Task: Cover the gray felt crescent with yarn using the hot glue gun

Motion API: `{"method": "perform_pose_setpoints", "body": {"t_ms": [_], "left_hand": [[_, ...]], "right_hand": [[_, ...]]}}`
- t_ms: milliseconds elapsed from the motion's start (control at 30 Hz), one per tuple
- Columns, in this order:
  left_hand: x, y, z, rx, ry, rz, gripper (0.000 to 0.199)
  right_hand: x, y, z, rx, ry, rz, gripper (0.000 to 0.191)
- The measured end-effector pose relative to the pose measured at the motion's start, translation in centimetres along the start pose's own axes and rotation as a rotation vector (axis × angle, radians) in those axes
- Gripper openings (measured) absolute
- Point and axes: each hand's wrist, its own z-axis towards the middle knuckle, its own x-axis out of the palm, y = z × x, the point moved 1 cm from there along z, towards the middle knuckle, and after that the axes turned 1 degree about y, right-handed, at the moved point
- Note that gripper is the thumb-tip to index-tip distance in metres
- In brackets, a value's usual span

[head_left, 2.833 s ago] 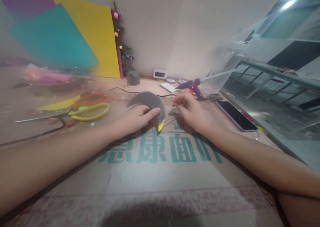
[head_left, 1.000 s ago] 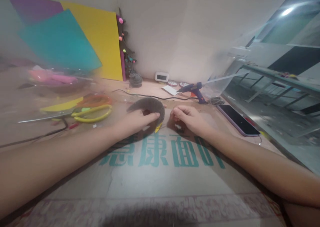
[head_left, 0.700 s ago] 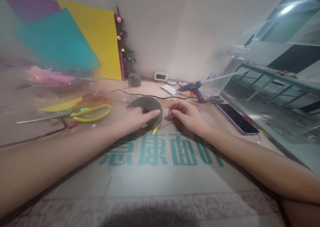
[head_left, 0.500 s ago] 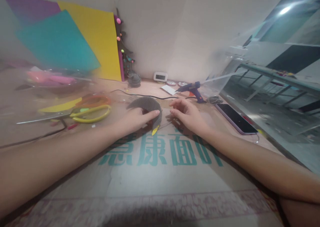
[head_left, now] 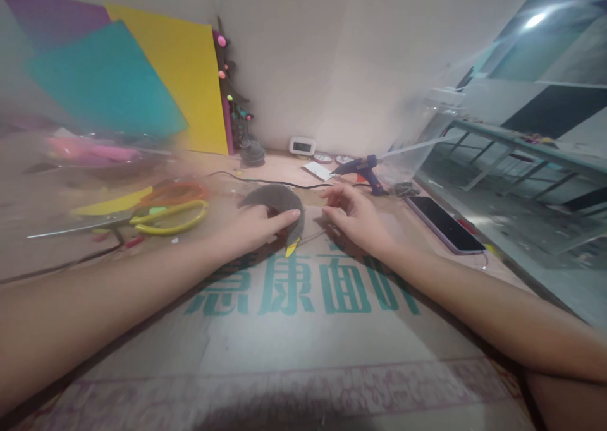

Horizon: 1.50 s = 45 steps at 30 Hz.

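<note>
Gray crescent [head_left: 283, 197] in left hand [head_left: 258, 224]

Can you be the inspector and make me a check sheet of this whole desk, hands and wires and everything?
Surface: a pale covering with green lettering.
Job's things: a grey curved piece with a yellow tip.
Clutter: yellow-handled scissors on the left; a glue gun behind the hands; a phone on the right.
Hands: the left hand grips the grey curved piece, thumb on top; the right hand is beside it, fingers curled, can't tell whether holding something.
Cables: a dark cable runs behind the grey curved piece.
Surroundings: yellow, teal and purple sheets at back left; a small white clock by the wall.
</note>
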Motion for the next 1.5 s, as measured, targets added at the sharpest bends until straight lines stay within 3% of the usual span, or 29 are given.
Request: {"method": "perform_pose_setpoints", "body": {"t_ms": [333, 533, 733, 967, 1267, 1500], "left_hand": [[0.0, 0.0, 0.0, -0.015, 0.006, 0.017, 0.059], [0.0, 0.0, 0.0, 0.007, -0.02, 0.025, 0.057], [0.1, 0.1, 0.1, -0.002, -0.023, 0.017, 0.057], [0.2, 0.4, 0.2, 0.014, -0.019, -0.026, 0.057], [0.4, 0.5, 0.4, -0.012, -0.05, -0.059, 0.055], [0.2, 0.0, 0.2, 0.069, -0.076, -0.052, 0.055]], "right_hand": [[0.0, -0.4, -0.1, -0.033, -0.004, -0.094, 0.016], [-0.2, -0.5, 0.0, -0.01, 0.005, -0.041, 0.012], [0.0, -0.3, 0.0, 0.151, -0.025, 0.166, 0.01], [0.3, -0.4, 0.0, 0.201, 0.028, 0.409, 0.013], [0.2, -0.8, 0.2, 0.171, -0.021, 0.332, 0.016], [0.1, -1.2, 0.2, 0.154, -0.001, 0.227, 0.015]]}}
